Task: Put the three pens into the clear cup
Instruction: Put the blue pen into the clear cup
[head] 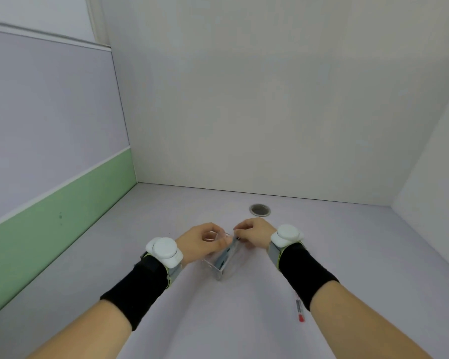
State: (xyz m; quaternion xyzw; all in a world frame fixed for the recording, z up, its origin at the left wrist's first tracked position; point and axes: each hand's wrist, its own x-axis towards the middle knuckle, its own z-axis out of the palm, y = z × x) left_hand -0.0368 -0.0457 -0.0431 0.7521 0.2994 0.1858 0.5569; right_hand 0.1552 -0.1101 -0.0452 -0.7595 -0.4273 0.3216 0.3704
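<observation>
A clear cup (219,266) stands on the pale desk, straight-walled and see-through. My left hand (201,242) grips its rim from the left. My right hand (252,233) pinches the top of a pen (227,255) that slants down inside the cup. It is dark and pale, blurred through the plastic. How many pens are in the cup I cannot tell. A pen with a red cap (300,310) lies on the desk under my right forearm, partly hidden by the black wristband.
A round cable hole (259,210) sits in the desk behind the hands. White walls close the back and right. A lilac and green partition (62,198) runs along the left side.
</observation>
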